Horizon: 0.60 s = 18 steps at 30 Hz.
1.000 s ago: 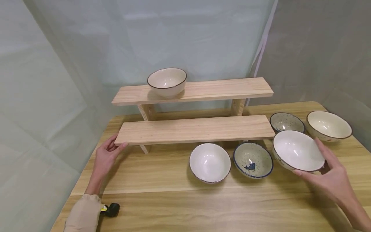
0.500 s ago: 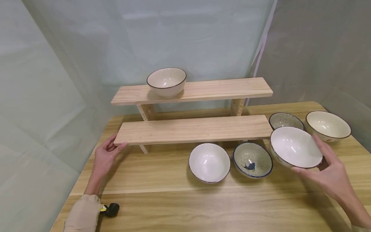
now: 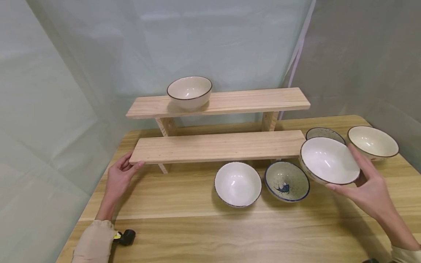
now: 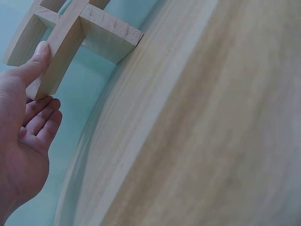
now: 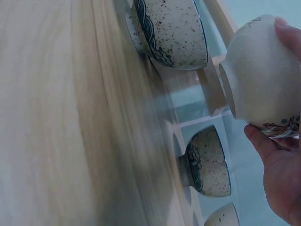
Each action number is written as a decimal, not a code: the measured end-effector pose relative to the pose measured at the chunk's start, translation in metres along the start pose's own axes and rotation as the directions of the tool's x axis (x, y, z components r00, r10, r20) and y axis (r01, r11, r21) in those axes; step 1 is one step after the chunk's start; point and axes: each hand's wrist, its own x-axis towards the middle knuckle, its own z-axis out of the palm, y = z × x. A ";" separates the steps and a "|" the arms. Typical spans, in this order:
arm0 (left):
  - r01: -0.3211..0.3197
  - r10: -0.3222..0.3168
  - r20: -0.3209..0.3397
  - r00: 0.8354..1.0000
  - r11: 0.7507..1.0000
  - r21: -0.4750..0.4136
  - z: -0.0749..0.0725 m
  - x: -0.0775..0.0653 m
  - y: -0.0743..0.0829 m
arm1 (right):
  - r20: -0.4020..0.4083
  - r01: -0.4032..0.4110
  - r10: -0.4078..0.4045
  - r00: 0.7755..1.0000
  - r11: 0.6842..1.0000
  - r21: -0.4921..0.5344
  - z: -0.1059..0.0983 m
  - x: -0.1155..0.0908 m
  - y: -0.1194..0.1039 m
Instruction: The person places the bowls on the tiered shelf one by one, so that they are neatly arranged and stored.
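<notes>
My left hand (image 3: 120, 179) grips the left end of the lower shelf board (image 3: 217, 147), thumb on its front edge and fingers beneath, as the left wrist view shows. In my right hand (image 3: 371, 190) is a white bowl (image 3: 330, 160) with a dark rim, pinched at its right side between thumb and fingers. The right wrist view shows the foot of this bowl (image 5: 263, 80) raised over the table. It hangs at the lower board's right end, partly covering a speckled grey bowl (image 3: 323, 132) behind it. A cream bowl (image 3: 189, 93) with a brown rim stands on the upper shelf board (image 3: 250, 100), left of centre.
On the table (image 3: 197, 233), before the shelf, stand a white bowl (image 3: 238, 184) and a speckled bowl with a blue fish (image 3: 287, 182). Another cream bowl (image 3: 373, 142) is at the far right. Grey-green sheeting (image 3: 223, 44) hangs close behind the shelf.
My right hand has carried the white bowl up and leftward toward the lower board's right end, covering more of the grey bowl behind. My left hand stays on the board.
</notes>
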 end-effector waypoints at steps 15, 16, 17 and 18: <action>-0.005 0.005 -0.006 1.000 1.000 0.006 0.000 0.000 -0.001 | 0.042 -0.011 0.011 0.999 1.000 -0.008 0.014 0.016 -0.010; -0.004 0.004 -0.004 1.000 1.000 0.006 0.000 0.000 -0.001 | 0.045 -0.009 0.009 0.999 1.000 -0.006 0.015 0.017 -0.010; -0.003 0.003 -0.002 1.000 1.000 0.005 0.000 0.000 0.000 | 0.048 -0.005 0.005 0.999 1.000 -0.001 0.016 0.018 -0.011; -0.003 0.003 -0.001 1.000 1.000 0.004 0.000 0.000 0.000 | 0.051 0.001 0.000 0.999 1.000 -0.008 0.017 0.020 -0.011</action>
